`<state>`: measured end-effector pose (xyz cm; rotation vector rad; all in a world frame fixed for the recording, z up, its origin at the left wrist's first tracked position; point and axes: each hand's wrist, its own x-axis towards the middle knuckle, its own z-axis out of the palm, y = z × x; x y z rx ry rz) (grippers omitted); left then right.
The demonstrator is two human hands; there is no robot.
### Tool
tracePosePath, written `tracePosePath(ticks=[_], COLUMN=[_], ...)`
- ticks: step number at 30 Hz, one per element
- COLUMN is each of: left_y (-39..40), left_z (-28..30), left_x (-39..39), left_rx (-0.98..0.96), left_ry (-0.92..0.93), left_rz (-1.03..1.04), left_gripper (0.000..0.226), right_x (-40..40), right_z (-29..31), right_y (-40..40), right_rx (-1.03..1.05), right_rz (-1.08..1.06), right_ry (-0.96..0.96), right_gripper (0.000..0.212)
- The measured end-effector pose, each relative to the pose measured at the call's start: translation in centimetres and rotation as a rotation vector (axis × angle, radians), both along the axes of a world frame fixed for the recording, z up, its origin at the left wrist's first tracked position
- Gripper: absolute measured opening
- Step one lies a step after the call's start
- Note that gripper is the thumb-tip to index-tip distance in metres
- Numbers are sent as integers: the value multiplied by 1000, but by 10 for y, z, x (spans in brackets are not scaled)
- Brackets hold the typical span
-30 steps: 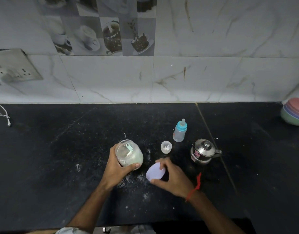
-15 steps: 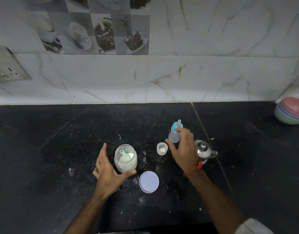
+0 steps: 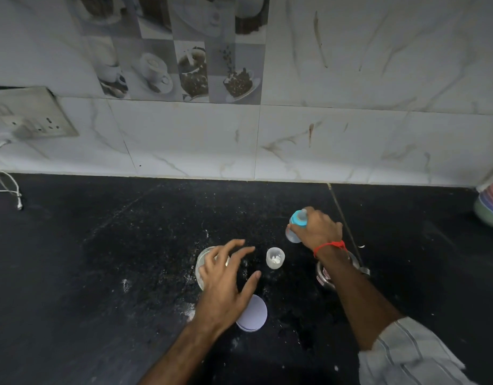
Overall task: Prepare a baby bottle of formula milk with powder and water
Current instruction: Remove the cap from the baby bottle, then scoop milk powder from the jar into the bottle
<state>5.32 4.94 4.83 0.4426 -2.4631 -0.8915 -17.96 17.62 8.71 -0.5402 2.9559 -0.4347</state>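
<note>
My right hand (image 3: 317, 230) is closed around a small clear baby bottle (image 3: 293, 236) with a blue collar and teat, held tilted just above the black counter (image 3: 100, 259). My left hand (image 3: 225, 279) hovers with fingers spread over the open powder jar (image 3: 201, 266), hiding most of it and holding nothing. The jar's pale lilac lid (image 3: 253, 314) lies flat on the counter below that hand. A small clear cap (image 3: 274, 258) with a little white powder in it stands between the two hands.
A small steel kettle (image 3: 324, 275) sits under my right forearm, mostly hidden. Stacked coloured bowls (image 3: 491, 207) are at the right edge. A wall socket (image 3: 31, 115) with a white cable is at the left. Spilled powder dots the counter around the jar.
My right hand put the lid down, reached back and took hold of the baby bottle. My left hand let go of the jar and rose over it with fingers spread.
</note>
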Motion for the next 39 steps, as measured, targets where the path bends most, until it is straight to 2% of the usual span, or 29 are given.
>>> tracePosePath(ticks=[2, 5, 6, 7, 9, 11, 16, 19, 21, 23, 26, 30, 35, 39], left_y=[1, 4, 7, 9, 10, 5, -20, -32, -40, -47, -58, -70, -76, -79], left_z=[5, 14, 17, 20, 28, 32, 37, 32, 26, 23, 18, 16, 15, 11], left_x=[-8, -24, -28, -32, -37, -37, -21, -7, 4, 15, 29, 43, 56, 63], left_rx=[12, 12, 23, 55, 239, 392, 452, 460, 503, 542, 576, 610, 599, 601], left_ry=[-30, -148, -156, -151, -124, -145, -218, -225, -186, -122, -20, 73, 73, 51], left_rz=[-39, -81, -78, -81, -121, -205, -422, -403, -346, -257, -121, 5, 43, 54], left_gripper=[55, 78, 79, 72, 49, 41, 54, 55, 56, 56, 57, 55, 51, 50], right_x=[22, 57, 68, 76, 87, 87, 79, 79, 79, 80, 84, 93, 103, 110], right_z=[21, 46, 50, 51, 48, 46, 52, 57, 54, 39, 3, -38, -86, -95], right_y=[1, -2, -4, -6, -9, -4, 23, 32, 34, 30, 22, 8, -9, -15], right_rx=[-77, -135, -141, -160, -268, -413, -728, -977, -1065, -1032, -855, -727, -418, -402], right_rz=[61, 145, 176, 206, 253, 312, 598, 559, 475, 390, 279, 211, 218, 204], right_ry=[35, -13, -40, -69, -120, -193, -572, -626, -605, -572, -532, -523, -339, -245], right_gripper=[63, 71, 70, 67, 58, 51, 38, 45, 43, 41, 41, 46, 57, 53])
